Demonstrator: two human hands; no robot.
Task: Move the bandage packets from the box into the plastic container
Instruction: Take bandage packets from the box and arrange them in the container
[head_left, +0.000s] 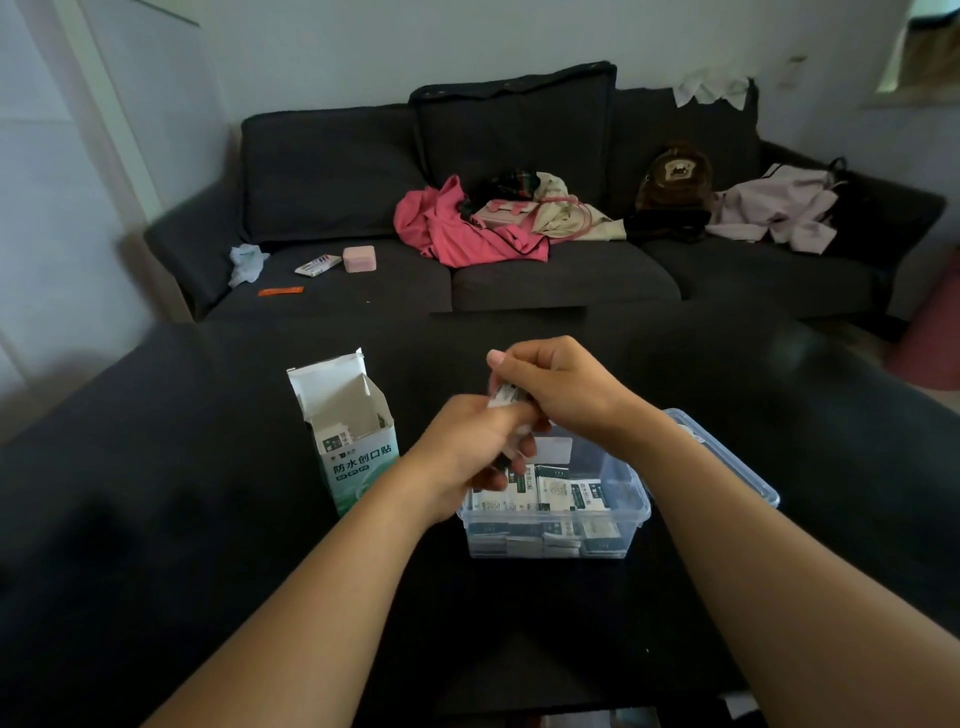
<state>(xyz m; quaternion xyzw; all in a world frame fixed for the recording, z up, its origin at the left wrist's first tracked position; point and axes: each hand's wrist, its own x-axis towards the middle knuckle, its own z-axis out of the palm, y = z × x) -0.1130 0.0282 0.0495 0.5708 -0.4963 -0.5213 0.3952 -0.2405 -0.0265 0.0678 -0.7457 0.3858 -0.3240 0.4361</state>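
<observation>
Both hands hold bandage packets above the clear plastic container

The left hand (470, 447) and right hand (558, 387) meet just above the plastic container (631, 512), fingers of each curled and pinching a small bunch of bandage packets (503, 396) between them; how many is too blurred to tell. More packets (556, 491) lie stacked inside the container, filling much of it. The open bandage box (353, 436) stands upright just left of the container, flaps raised, a few packets showing inside. The container's lid (727, 457) lies behind its right side. Beyond the container stretches a dark sofa (332, 171) strewn with clothes
</observation>
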